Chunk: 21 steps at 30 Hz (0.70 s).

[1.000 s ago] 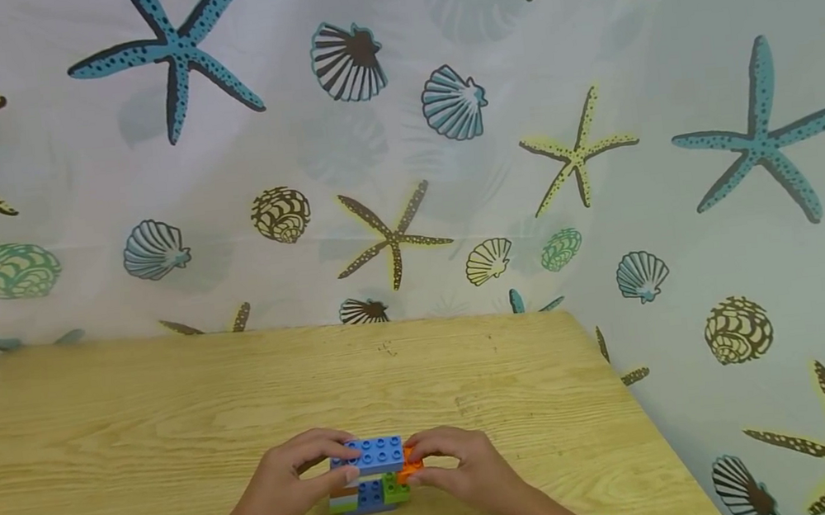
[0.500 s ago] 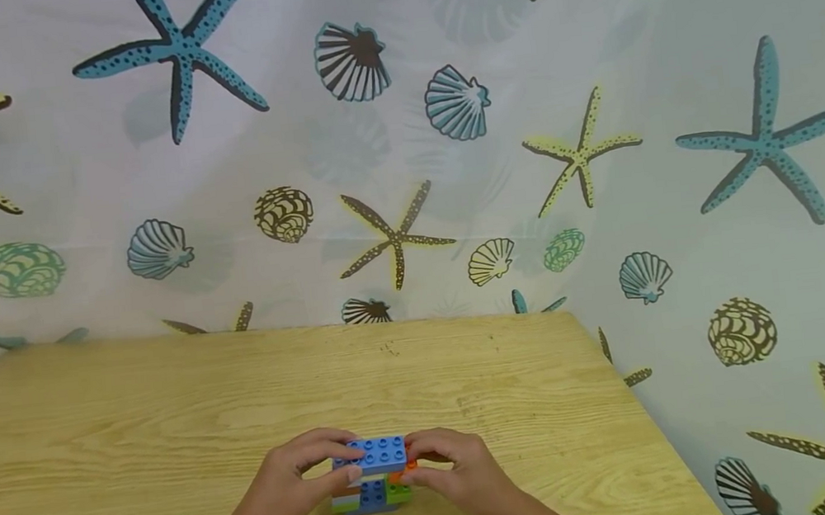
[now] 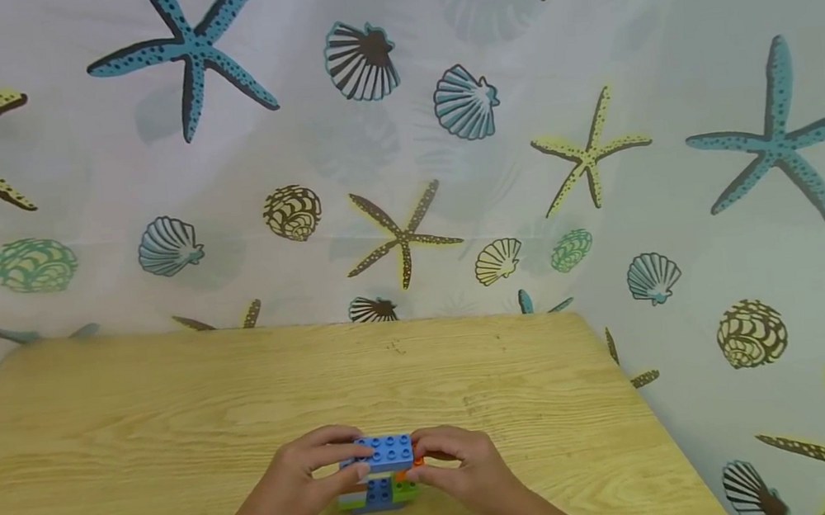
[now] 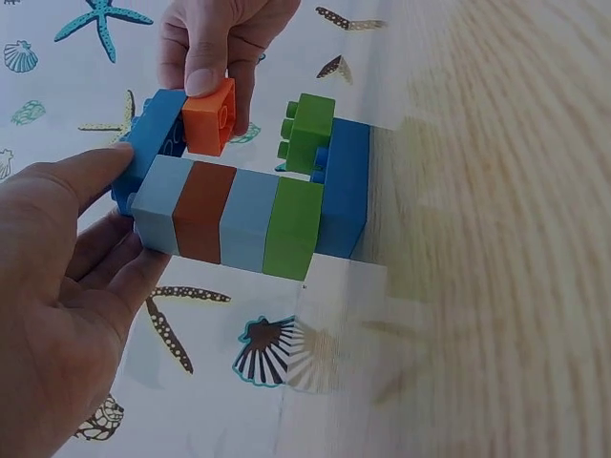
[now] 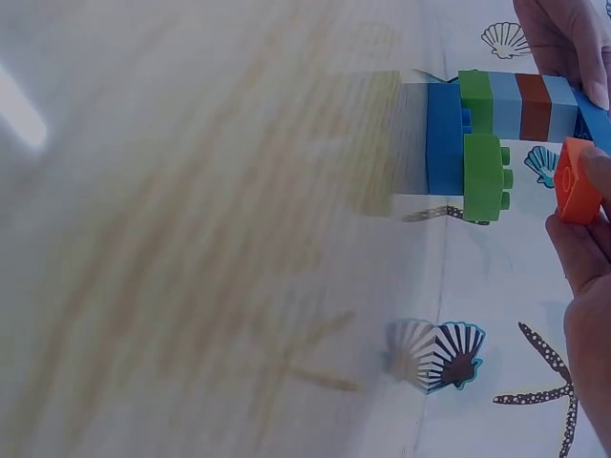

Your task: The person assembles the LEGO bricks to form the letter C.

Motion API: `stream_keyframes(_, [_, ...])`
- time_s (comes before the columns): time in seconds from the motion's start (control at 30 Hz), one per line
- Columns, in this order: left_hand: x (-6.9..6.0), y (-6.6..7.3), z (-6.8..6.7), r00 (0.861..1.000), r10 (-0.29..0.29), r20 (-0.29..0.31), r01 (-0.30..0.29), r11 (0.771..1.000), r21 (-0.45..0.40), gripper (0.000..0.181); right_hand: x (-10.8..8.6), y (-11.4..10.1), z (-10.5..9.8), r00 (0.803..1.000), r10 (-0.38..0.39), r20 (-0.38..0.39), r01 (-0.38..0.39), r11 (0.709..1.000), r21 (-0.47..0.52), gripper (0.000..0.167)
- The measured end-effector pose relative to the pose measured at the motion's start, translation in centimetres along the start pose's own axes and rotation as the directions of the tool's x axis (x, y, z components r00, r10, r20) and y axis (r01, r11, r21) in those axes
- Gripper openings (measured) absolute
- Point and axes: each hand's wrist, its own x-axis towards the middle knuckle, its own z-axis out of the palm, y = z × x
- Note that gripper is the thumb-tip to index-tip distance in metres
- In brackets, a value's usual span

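A small structure of toy building bricks stands on the table. Its blue base brick carries a column of green, light blue, brown and light blue bricks at one end. At the other end sits a single green brick. A long blue brick lies across the column's top and overhangs. My left hand grips this top brick at its left end. With thumb and fingers my right hand pinches an orange brick against the overhanging end's underside. A gap separates the orange brick from the green one below.
The wooden table extends behind and to both sides of the hands. A white curtain printed with starfish and shells hangs along its far and right edges.
The right hand has shifted the orange brick slightly, and its fingers now cover more of it in the head view. The left hand keeps its grip. The head view has turned slightly left.
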Motion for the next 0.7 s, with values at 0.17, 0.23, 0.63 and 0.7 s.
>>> stream_keyframes(0.17, [0.01,0.17,-0.07,1.000,0.011,0.000,-0.011,1.000,-0.002,0.019,0.03,0.10,-0.16,1.000,-0.011,0.004,0.011,1.000,-0.018,0.007])
stream_keyframes(0.23, [0.00,0.13,-0.01,1.000,-0.003,0.003,0.003,1.000,-0.021,0.018,0.03,0.20,-0.25,0.999,-0.037,0.008,0.037,0.999,-0.040,0.007])
stream_keyframes(0.63, [-0.17,0.29,0.23,1.000,-0.005,-0.020,0.006,0.998,0.057,0.017,-0.15,0.41,-0.17,0.997,0.069,0.019,-0.069,0.997,0.044,0.015])
stream_keyframes(0.7, [-0.17,0.30,0.29,1.000,-0.022,-0.009,0.022,0.999,0.040,0.018,-0.19,0.50,-0.23,0.998,0.067,0.019,-0.068,0.997,0.045,0.017])
